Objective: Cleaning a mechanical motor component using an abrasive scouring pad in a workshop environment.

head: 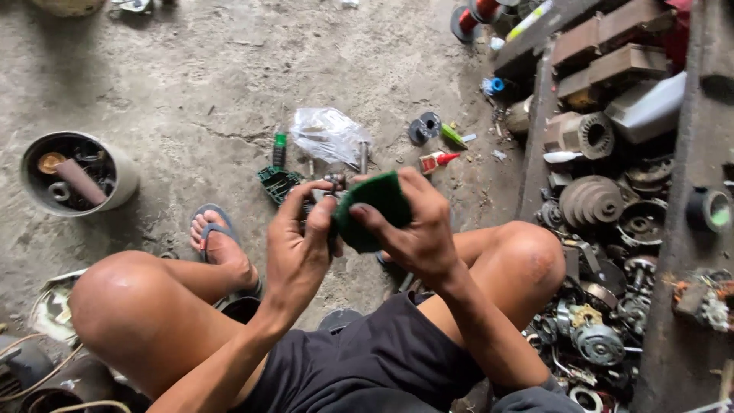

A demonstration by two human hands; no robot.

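We see the left hand [300, 245] and right hand [413, 229] clamped together around a green abrasive pad [375, 206] and small metal part (mostly hidden), above open cracked concrete floor [206, 69].

The pad [375, 210] in his hands is dark green, his shorts [367, 359] are black. A grey sandal [218, 229], a white bucket [115, 180], a clear bag [329, 134] on grey concrete [191, 69].

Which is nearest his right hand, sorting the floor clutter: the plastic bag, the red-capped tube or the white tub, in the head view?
1. Red-capped tube, just above the right hand.
2. Plastic bag, up and left.
3. White tub, far left.
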